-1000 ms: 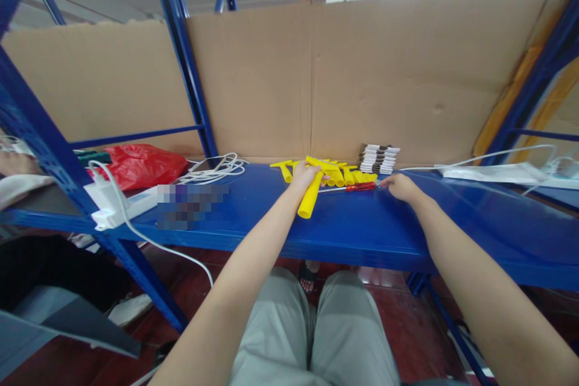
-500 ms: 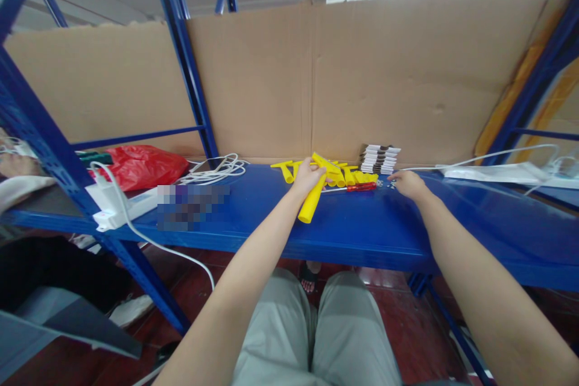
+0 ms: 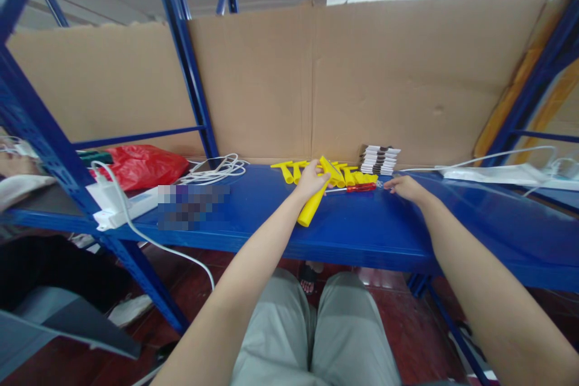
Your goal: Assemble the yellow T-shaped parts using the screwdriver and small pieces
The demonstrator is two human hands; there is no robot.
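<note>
My left hand (image 3: 312, 181) is closed around a yellow plastic T-shaped handle (image 3: 308, 211), its thick round end tilted down toward me. Behind it, similar yellow T-shaped pieces (image 3: 283, 170) lie in a row against the cardboard. A screwdriver with a red handle (image 3: 362, 187) rests in front of that row, its shaft pointing left. Just right of the screwdriver are tiny shiny metal parts (image 3: 380, 183), too small to name surely. My right hand (image 3: 408, 188) is at these parts with its fingers drawn together; what they pinch, if anything, cannot be made out.
A stack of white-and-dark pieces (image 3: 380, 160) stands by the cardboard wall (image 3: 380, 84). On the left of the blue shelf (image 3: 253, 211) are a power strip (image 3: 131, 205), a white cable (image 3: 221, 169) and a red plastic bag (image 3: 145, 167). Blue uprights (image 3: 185, 66) frame the shelf; another person sits at far left.
My right hand has moved a little left and down over the tiny metal parts, closer to the screwdriver's handle. The yellow handle in my left hand has turned slightly.
</note>
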